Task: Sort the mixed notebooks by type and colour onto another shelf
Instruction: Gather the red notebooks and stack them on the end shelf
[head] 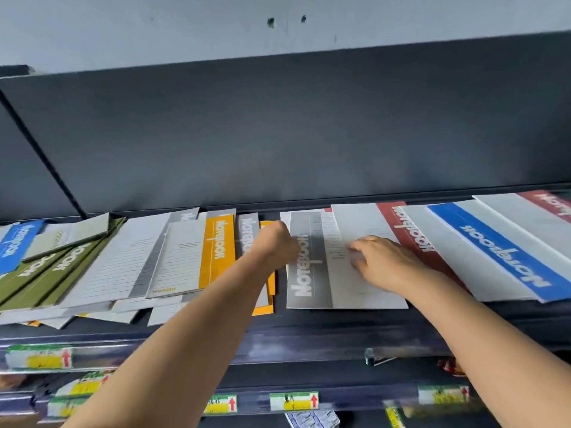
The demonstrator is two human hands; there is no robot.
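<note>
Well, from the head camera the mixed notebooks lie fanned across a dark shelf (309, 325) — olive notebooks (46, 273) at the left, an orange notebook (217, 251) nearer the middle, a red notebook (411, 239) and a blue notebook (500, 257) at the right. The right hand (380, 261) rests with fingers spread flat on a white lined notebook (364, 291), which overlaps a grey notebook (304, 264). The left hand (275, 242) is curled at that grey notebook's left edge — whether it grips anything cannot be told.

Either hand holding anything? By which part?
The right hand rests on the white notebook, on its cover, without gripping. The left hand is at the grey notebook; its fingers are hidden, so cannot tell.
</note>
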